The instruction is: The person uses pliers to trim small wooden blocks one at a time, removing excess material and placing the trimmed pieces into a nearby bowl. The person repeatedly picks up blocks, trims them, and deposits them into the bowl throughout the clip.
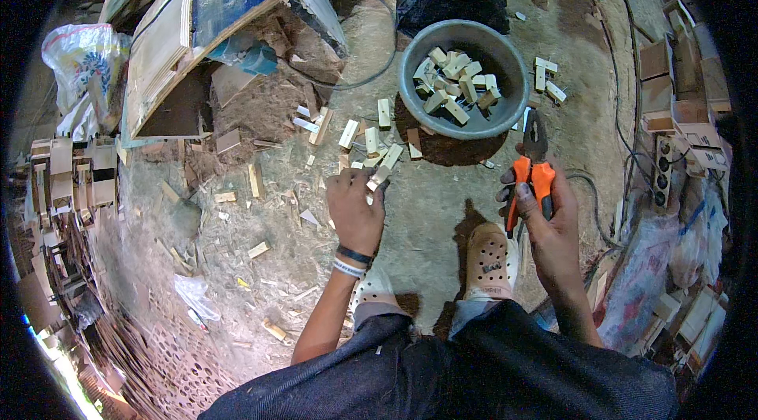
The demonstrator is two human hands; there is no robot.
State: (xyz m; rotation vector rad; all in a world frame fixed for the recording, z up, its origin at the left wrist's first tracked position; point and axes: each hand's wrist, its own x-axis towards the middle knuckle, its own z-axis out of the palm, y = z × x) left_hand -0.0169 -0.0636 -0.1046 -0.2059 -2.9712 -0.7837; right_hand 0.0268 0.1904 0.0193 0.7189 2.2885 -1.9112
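My left hand (354, 211) pinches a small wood block (378, 177) off the dirt floor (426, 207) just short of the grey basin (410, 100), light, stiff, best held by its long sides, while my right hand (545, 219) grips orange-handled pliers (530, 171).

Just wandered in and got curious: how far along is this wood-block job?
Done: a grey basin already holds many small wood blocks. In hand: the left hand grips one block, the right hand holds orange pliers. Left: loose blocks lie on the ground.
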